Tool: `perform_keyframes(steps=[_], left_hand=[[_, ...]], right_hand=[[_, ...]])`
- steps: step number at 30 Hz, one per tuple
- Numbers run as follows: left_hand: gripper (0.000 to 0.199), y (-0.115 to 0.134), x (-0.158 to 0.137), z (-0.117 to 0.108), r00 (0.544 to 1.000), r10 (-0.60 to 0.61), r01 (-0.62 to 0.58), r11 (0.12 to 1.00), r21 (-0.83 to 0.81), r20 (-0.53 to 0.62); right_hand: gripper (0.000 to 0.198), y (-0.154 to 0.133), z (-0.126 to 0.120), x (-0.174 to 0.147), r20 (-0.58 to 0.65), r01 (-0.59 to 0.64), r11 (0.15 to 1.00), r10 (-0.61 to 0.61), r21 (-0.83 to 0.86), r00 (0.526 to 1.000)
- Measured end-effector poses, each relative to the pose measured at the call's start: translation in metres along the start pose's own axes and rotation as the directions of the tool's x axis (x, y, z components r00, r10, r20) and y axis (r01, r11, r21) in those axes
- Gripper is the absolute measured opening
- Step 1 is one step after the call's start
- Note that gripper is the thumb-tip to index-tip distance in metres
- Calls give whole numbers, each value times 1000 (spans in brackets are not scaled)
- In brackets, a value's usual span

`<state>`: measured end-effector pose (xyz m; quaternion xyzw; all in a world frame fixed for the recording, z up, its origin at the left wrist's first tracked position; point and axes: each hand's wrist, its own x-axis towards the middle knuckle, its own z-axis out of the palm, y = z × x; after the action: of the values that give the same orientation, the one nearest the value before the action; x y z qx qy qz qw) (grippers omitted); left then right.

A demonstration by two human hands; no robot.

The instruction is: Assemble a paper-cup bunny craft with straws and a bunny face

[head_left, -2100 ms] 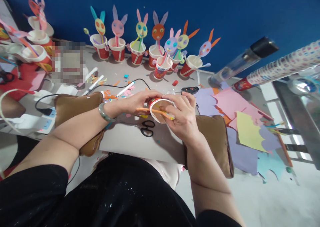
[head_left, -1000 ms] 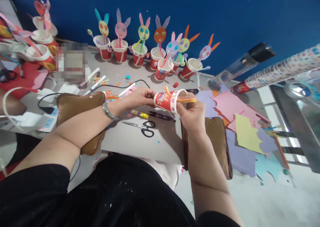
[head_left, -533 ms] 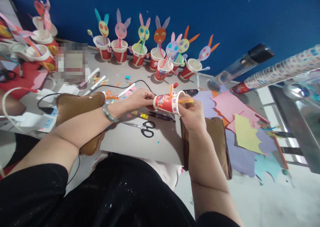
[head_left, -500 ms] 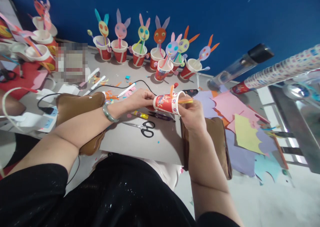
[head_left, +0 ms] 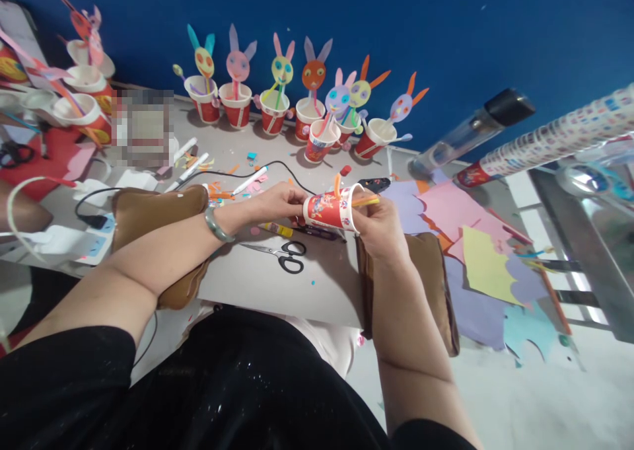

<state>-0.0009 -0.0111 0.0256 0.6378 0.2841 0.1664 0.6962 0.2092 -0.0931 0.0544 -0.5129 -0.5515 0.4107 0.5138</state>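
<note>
Red printed paper cup point(head_left: 331, 209): held on its side above the grey table point(head_left: 277, 281), white rim turned to the right, base to the left.
Orange and yellow paper strips point(head_left: 365, 201): stick out at the cup's rim; one orange strip point(head_left: 337, 184) stands up from the cup's upper side.
Left hand point(head_left: 275, 202): at the base end of the cup, fingers curled around it and touching it; a green bangle point(head_left: 214, 225) sits on the wrist.
Right hand point(head_left: 381, 228): at the rim end, fingers closed on the rim and on the strips there; thumb side faces the cup.
Black-handled scissors point(head_left: 284, 256): lie flat on the table just below the cup, apart from both hands.
Yellow glue stick point(head_left: 275, 228): lies on the table under the cup, beside a dark pen point(head_left: 319, 233).
Brown cushions point(head_left: 153, 219): one under each forearm, at the table's near edge.
Row of red paper cups with paper rabbit heads point(head_left: 282, 100): stands along the blue wall point(head_left: 446, 34), well apart from the hands.
Coloured paper sheets point(head_left: 475, 252): pink, purple and yellow, spread to the right of the right hand.
White markers point(head_left: 191, 167): lie left of centre, near a black cable point(head_left: 238, 172).
</note>
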Motion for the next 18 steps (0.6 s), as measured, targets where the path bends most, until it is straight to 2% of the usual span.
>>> perform_keyframes(steps=[7,10,13,15,18], left_hand=[[20,-2,3,-2,998,-43,35,985,-171,-38],[27,-3,6,-2,997,-64,50,958,-281,-43],[31,-2,8,-1,994,-77,40,922,-385,-80],[26,0,9,1,989,-94,34,892,-451,-112],[17,1,11,6,984,-125,36,844,-535,-130]], right_hand=[[39,8,-6,0,-94,93,986,-107,-138,990],[49,12,-9,2,-192,183,976,-203,-118,960],[67,18,-12,4,-282,277,958,-288,-81,915],[76,24,-14,7,-288,312,948,-315,-58,904],[86,38,-10,11,-256,326,945,-317,-7,913]])
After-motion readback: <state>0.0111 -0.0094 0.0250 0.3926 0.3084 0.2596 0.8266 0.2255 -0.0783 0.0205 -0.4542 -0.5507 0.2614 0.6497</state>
